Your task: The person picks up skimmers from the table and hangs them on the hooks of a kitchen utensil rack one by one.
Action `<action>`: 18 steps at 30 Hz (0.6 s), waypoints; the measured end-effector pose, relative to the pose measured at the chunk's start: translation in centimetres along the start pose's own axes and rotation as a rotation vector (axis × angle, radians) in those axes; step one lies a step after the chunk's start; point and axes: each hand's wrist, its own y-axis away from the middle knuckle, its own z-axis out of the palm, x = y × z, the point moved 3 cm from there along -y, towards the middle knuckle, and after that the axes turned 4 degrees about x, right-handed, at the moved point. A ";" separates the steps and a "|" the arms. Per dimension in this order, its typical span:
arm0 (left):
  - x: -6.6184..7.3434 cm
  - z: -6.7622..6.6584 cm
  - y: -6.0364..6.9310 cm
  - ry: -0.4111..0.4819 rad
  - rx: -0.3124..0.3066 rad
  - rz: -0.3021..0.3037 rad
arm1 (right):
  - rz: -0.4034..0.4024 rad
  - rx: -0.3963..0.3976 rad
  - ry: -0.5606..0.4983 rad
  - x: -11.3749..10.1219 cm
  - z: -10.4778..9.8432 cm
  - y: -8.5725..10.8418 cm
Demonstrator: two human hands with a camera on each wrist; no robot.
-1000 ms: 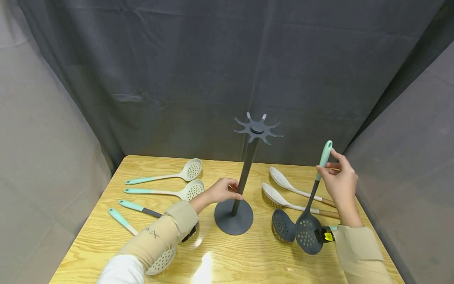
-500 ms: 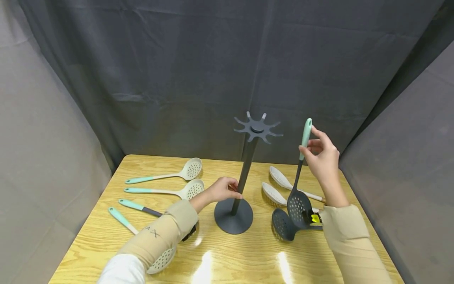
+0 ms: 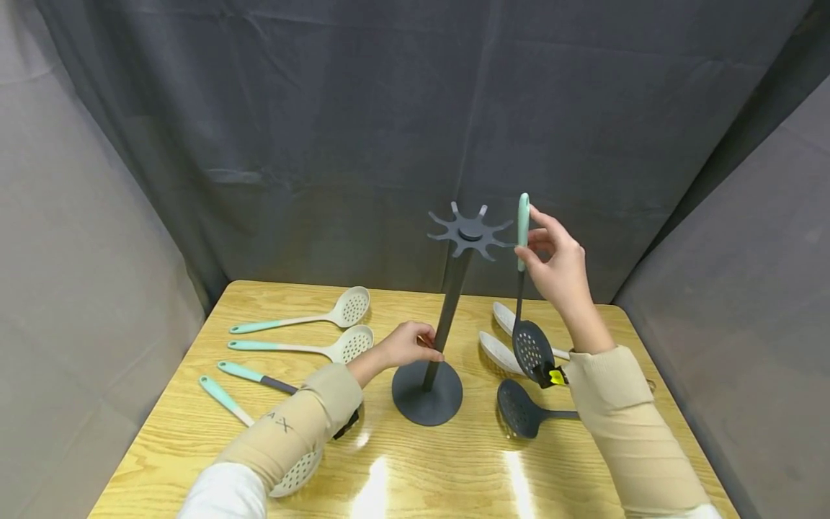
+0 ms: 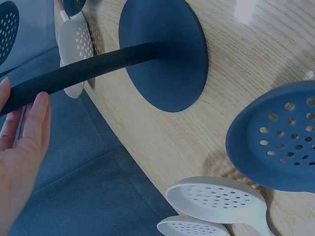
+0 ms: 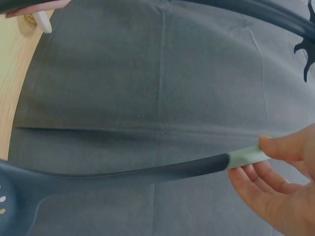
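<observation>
A dark stand with a round base (image 3: 415, 404) and a star-shaped hook top (image 3: 471, 230) stands mid-table. My left hand (image 3: 403, 347) grips its pole (image 3: 447, 317) low down; the left wrist view shows the thumb and fingers (image 4: 37, 120) around the pole (image 4: 88, 68). My right hand (image 3: 559, 268) pinches the mint handle (image 3: 523, 223) of a dark slotted skimmer (image 3: 533, 347), which hangs nearly upright just right of the hooks. In the right wrist view, thumb and fingertips hold the mint handle (image 5: 246, 156), with the dark shaft (image 5: 147, 174) running left.
Two pale slotted utensils (image 3: 502, 355) and a dark slotted ladle (image 3: 517, 409) lie at the right. On the left lie several mint-handled utensils (image 3: 256, 346), partly under my left forearm. Grey curtains (image 3: 324, 144) surround the table (image 3: 415, 476).
My right hand has moved left and up with the dark skimmer, bringing its handle beside the stand's hooks. My left hand has stayed on the pole.
</observation>
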 end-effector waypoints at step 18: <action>0.0 -0.1 0.2 -0.039 0.014 0.010 | -0.029 -0.173 -0.125 -1.5 2.8 -1.1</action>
